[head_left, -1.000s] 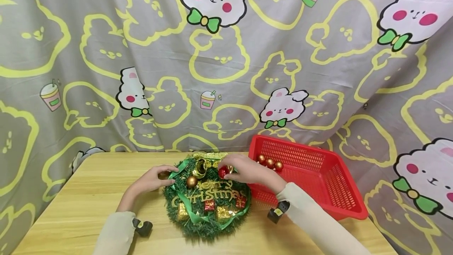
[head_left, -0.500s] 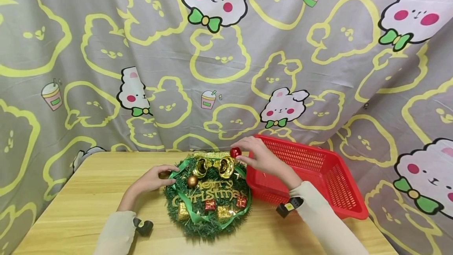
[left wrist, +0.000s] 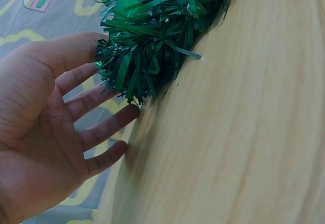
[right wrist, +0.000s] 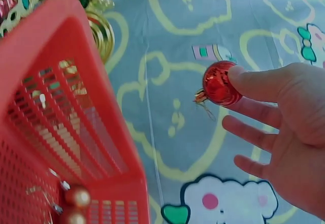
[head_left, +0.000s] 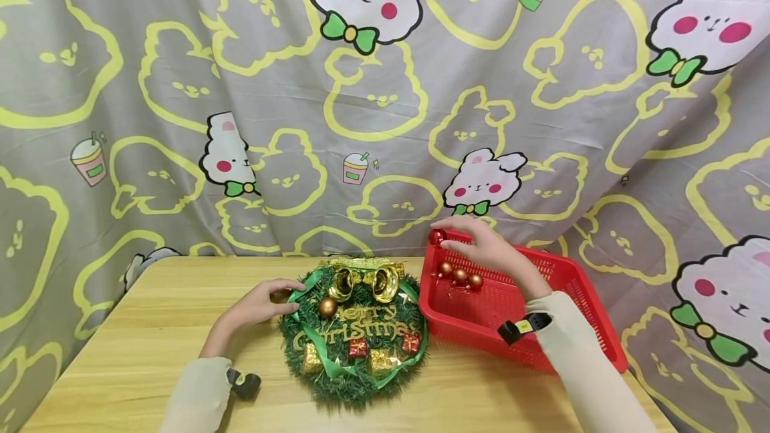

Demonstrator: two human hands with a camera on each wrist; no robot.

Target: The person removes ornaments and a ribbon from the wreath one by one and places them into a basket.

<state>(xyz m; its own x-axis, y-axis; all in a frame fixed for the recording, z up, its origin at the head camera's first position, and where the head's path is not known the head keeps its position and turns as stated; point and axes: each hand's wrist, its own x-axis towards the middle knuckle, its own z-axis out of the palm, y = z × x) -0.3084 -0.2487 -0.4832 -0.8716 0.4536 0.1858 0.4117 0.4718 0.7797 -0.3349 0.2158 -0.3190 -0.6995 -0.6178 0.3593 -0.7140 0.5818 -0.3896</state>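
Observation:
A red Christmas bauble (right wrist: 218, 83) with a gold cap is pinched between the thumb and fingers of my right hand (head_left: 487, 246). In the head view they are at the red basket's (head_left: 517, 351) back left corner. My left hand (head_left: 261, 303) touches the left edge of a green Christmas wreath (head_left: 345, 389) on the table. In the left wrist view its fingers (left wrist: 109, 127) are spread and slightly bent, with the tips of the thumb and index hidden by tinsel. The wreath bears gold bells (head_left: 386, 284), gold lettering, green ribbon, small gift boxes and a copper bauble (head_left: 327, 307).
Several copper baubles (head_left: 460, 277) lie inside the basket at its left end. A light wooden table (head_left: 138, 326) carries the wreath and basket. A grey patterned curtain (head_left: 289, 92) hangs behind the table and along its right side.
My right hand has lifted the red bauble away from the wreath's upper right and carried it right to the basket's corner. The left hand has stayed at the wreath's edge.

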